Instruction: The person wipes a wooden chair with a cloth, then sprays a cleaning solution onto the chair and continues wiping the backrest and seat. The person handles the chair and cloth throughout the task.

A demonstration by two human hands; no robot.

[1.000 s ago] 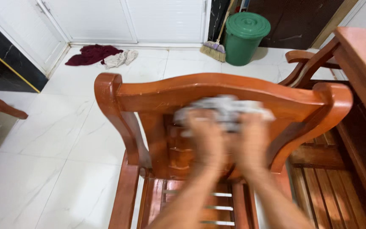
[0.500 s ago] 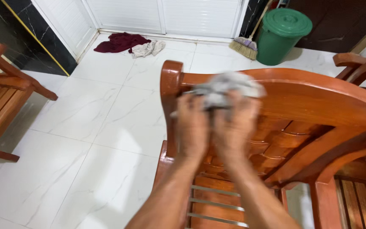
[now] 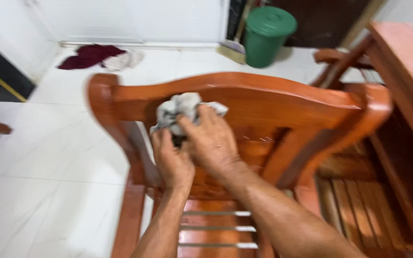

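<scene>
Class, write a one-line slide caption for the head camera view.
Left hand and right hand press a crumpled grey cloth against a glossy reddish wooden chair backrest.

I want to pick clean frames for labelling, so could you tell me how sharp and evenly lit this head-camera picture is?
Head view: motion blur smears the whole frame, especially the chair back and the green bin; the left hand, right hand and grey cloth are softer but readable; the white floor is bright, near washed out, with faint glare.

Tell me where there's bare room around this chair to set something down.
Bare white floor lies left of the wooden chair, between it and the clothes pile. It is crowded on the right, against the next chair, and at the backrest, where both hands press a grey cloth.
</scene>
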